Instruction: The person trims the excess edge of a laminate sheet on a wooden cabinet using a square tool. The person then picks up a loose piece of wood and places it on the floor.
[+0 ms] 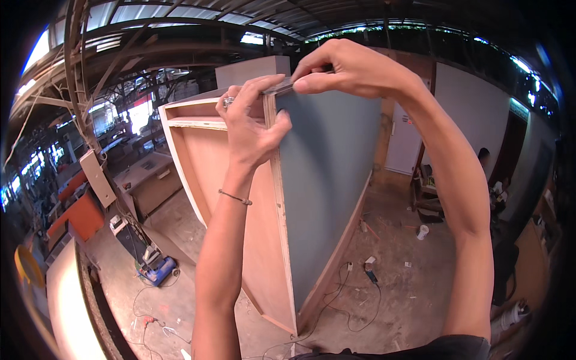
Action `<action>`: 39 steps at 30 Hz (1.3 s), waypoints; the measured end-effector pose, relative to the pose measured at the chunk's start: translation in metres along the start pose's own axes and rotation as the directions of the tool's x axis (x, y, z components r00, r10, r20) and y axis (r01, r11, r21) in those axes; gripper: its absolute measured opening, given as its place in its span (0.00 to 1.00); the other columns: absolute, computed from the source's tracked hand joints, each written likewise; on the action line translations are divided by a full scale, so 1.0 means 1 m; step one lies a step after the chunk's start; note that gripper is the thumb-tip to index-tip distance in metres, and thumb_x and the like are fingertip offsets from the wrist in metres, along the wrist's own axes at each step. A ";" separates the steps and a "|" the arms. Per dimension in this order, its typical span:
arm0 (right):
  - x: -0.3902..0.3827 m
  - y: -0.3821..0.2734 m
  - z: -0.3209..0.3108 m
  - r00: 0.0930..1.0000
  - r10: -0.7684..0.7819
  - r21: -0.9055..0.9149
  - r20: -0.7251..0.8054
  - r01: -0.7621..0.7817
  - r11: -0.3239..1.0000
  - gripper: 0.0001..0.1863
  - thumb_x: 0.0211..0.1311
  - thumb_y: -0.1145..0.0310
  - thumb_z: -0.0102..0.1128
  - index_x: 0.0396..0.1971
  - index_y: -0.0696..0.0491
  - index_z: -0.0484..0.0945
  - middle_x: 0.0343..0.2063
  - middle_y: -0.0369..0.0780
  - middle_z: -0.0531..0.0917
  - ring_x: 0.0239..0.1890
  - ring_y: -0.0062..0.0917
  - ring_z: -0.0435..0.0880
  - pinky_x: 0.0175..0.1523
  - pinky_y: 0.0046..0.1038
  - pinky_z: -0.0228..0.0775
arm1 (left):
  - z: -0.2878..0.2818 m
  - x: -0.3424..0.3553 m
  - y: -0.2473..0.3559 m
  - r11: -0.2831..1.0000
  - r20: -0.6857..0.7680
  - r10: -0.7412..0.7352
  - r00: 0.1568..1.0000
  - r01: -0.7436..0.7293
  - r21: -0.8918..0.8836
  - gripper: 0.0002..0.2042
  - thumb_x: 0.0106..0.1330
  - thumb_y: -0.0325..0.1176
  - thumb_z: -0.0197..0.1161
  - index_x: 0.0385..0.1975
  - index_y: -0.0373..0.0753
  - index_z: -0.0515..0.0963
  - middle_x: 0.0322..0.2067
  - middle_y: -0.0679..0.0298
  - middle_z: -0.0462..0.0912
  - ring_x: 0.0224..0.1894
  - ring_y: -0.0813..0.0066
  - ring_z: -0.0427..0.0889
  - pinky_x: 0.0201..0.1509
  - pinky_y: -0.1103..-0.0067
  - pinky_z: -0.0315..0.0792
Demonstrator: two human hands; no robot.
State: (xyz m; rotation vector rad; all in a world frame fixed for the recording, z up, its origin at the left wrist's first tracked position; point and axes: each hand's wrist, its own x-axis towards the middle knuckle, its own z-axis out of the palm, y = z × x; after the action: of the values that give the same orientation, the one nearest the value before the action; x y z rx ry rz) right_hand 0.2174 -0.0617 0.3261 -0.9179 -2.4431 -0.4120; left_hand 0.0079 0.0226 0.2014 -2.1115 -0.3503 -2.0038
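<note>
Two hands at the top near corner of a wooden cabinet point(330, 156).
The left hand point(257, 123) curls around this corner, probably for steadiness; the right hand point(342, 71) pinches a thin strip point(282, 87) at the top edge, perhaps for control.

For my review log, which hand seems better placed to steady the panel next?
Probably the left hand, straddling an edge of the grey panel; the right hand pinches at the top.
</note>
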 end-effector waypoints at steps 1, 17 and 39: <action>0.001 -0.001 0.003 1.000 0.008 0.018 0.004 -0.008 1.000 0.26 0.66 0.46 0.67 0.43 0.58 0.91 0.28 0.41 0.86 0.31 0.27 0.81 0.37 0.29 0.71 | -0.001 0.001 -0.001 1.000 0.001 -0.008 1.000 0.008 -0.013 0.25 0.49 0.35 0.70 0.52 0.48 0.86 0.48 0.72 0.87 0.52 0.72 0.77 0.73 0.68 0.47; 0.000 -0.004 0.002 0.997 -0.070 -0.044 -0.021 0.069 0.997 0.27 0.68 0.46 0.65 0.45 0.58 0.91 0.28 0.40 0.86 0.31 0.23 0.81 0.36 0.27 0.72 | -0.002 -0.001 -0.004 1.000 -0.008 0.015 1.000 -0.015 -0.014 0.27 0.47 0.35 0.72 0.53 0.48 0.84 0.47 0.72 0.85 0.52 0.73 0.78 0.73 0.67 0.47; -0.031 -0.001 0.001 0.996 -0.010 0.031 -0.087 0.012 0.999 0.25 0.66 0.48 0.67 0.46 0.56 0.91 0.29 0.38 0.87 0.31 0.23 0.81 0.36 0.26 0.71 | 0.010 0.003 -0.012 0.992 -0.080 0.047 0.996 -0.056 -0.109 0.40 0.43 0.39 0.73 0.66 0.46 0.76 0.57 0.64 0.79 0.51 0.71 0.80 0.70 0.68 0.57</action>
State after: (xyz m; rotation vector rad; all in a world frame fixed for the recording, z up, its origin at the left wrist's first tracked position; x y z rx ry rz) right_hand 0.2366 -0.0782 0.3086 -0.8562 -2.3703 -0.4074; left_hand 0.0132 0.0372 0.2035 -2.0762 -0.1727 -2.1139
